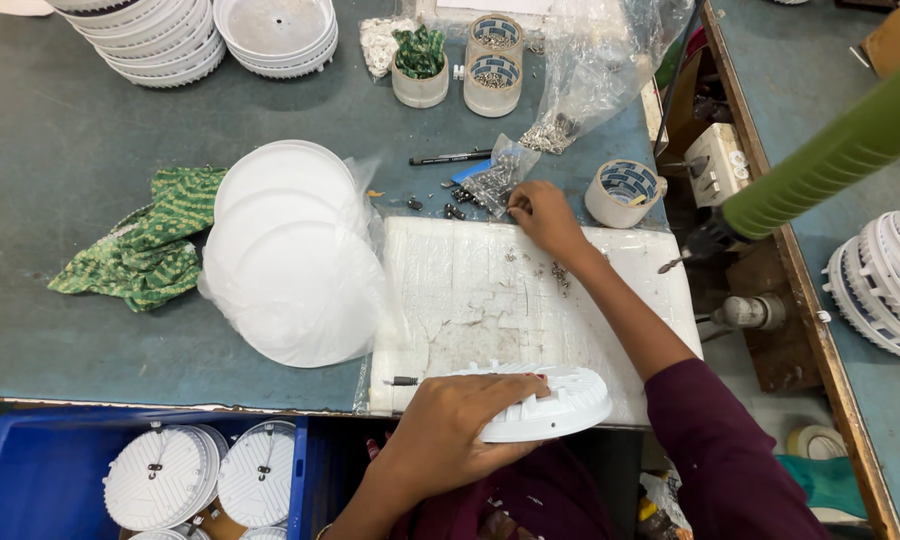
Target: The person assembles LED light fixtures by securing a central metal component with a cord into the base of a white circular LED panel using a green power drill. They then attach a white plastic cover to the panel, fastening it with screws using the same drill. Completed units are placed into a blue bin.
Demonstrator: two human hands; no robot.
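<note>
My left hand [460, 420] lies flat on a round white ribbed plastic housing [560, 400] at the near edge of a white foam pad [470, 290]. My right hand [542, 215] reaches across the pad, its fingertips pinched at small screws beside a little clear bag of screws [500, 175]. Whether a screw sits between the fingers is too small to tell. More loose screws [560, 275] lie scattered on the pad, and a dark screw [402, 381] rests near my left hand.
White discs in clear plastic [295, 255] overlap left of the pad, beside a green cloth [155, 240]. Tape rolls [622, 192], cups of screws [494, 70], a pen [450, 157] and stacked housings [170, 35] stand at the back. A blue bin [40, 470] holds housings; a green tool [830, 160] hangs right.
</note>
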